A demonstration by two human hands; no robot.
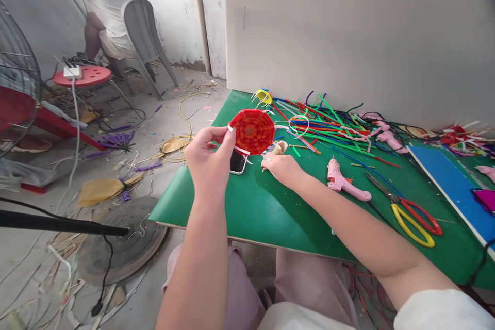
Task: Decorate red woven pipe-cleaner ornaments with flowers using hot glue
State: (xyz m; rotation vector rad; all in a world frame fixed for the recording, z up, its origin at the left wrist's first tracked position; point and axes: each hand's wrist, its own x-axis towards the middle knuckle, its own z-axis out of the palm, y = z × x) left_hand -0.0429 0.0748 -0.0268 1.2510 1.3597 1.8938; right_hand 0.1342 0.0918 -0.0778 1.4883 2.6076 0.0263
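The left hand (209, 157) pinches the red woven disc (253, 131) at its rim and holds it up above the green table (251, 206), apparently to inspect it. The right hand (282, 167) rests loose and empty, low and to the right of this grip. Turning the disc would need a steady pinch.

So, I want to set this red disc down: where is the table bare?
Bare: the near strip of table between right hand, glue gun and front edge. Crowded: the stick pile at the back, scissors and blue board rightward.
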